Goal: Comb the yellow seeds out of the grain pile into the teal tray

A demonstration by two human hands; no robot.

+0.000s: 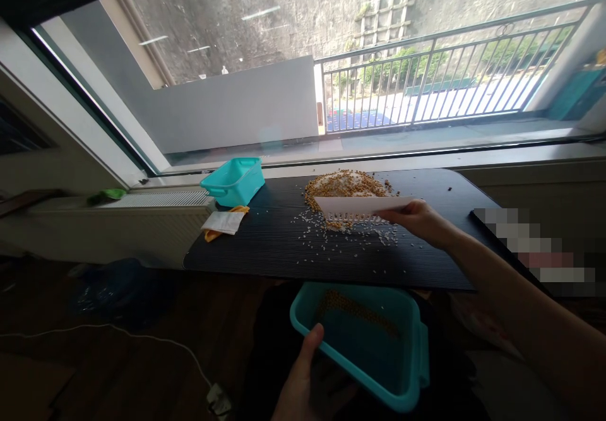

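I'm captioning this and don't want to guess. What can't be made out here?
All in the head view:
Grain heap: partly hidden behind the white slotted sheet in the right hand.
Left hand: shadow beneath the turquoise bin obscures its grip; the bottom edge cuts off the arm.
Turquoise basket: part of its floor, behind its own near wall.
Blue plastic bag: contents lost in dim light.
Pixelated object: blurred by blocks.

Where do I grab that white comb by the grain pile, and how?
Pinch the comb by its right end, probably, coming from the right, as the right hand does: it looks thin and flat, and that leaves most of its slotted lower edge free.
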